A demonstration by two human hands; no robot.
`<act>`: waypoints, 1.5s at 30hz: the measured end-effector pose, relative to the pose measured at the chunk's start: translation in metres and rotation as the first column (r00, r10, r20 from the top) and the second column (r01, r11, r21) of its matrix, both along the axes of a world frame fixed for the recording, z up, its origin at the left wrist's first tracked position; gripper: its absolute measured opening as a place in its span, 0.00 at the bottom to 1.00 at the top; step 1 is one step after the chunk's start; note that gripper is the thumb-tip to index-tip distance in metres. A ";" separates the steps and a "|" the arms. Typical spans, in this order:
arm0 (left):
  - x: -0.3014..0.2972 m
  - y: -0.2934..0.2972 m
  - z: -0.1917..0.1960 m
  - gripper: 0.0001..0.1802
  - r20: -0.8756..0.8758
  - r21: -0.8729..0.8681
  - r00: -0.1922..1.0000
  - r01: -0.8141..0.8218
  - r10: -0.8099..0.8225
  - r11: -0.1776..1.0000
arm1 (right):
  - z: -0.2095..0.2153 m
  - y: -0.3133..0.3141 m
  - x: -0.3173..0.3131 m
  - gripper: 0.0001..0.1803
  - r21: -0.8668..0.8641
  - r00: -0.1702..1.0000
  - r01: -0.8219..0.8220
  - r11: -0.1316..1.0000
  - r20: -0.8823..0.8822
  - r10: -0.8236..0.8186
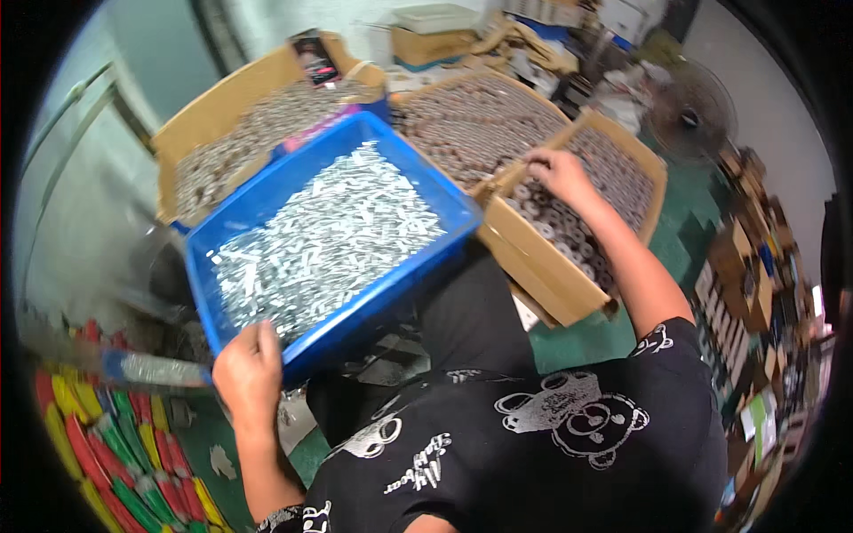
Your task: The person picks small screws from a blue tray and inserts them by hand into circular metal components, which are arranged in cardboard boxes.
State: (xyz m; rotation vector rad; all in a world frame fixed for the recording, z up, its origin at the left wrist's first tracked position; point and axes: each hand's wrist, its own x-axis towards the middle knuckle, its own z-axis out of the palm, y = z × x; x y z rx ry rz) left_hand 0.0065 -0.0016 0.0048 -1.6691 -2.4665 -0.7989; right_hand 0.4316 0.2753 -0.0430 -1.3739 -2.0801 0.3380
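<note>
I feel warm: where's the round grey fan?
The fan stands upper right in the head view, beyond the brown cardboard box at the right hand.

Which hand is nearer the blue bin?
Left. Left hand is at the near corner of the blue bin; right hand is right of it, at a cardboard box.

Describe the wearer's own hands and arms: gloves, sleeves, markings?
Left hand and right hand are ungloved; no watch or cable visible. The left sleeve and right sleeve are short and black with white print, matching the black top with its pale bear figures.
</note>
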 end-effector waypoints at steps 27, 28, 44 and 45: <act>0.008 0.012 0.001 0.20 -0.065 -0.060 0.998 -0.009 0.005 0.998 | -0.003 0.066 0.023 0.15 -0.586 0.773 -0.376 0.717 -0.626 -0.106; 0.010 0.014 0.002 0.19 -0.055 -0.086 0.998 -0.019 0.014 0.996 | -0.009 0.094 -0.010 0.15 -0.514 0.827 -0.355 0.781 -0.562 0.006; -0.002 0.007 -0.001 0.16 -0.054 -0.047 0.998 0.025 -0.027 0.999 | -0.096 0.249 -0.138 0.14 0.103 0.939 -0.004 0.995 -0.342 0.039; -0.002 0.008 0.000 0.16 -0.064 -0.052 0.996 0.056 -0.059 0.997 | -0.080 0.257 -0.127 0.13 -0.332 0.769 -0.112 0.937 -0.626 -0.130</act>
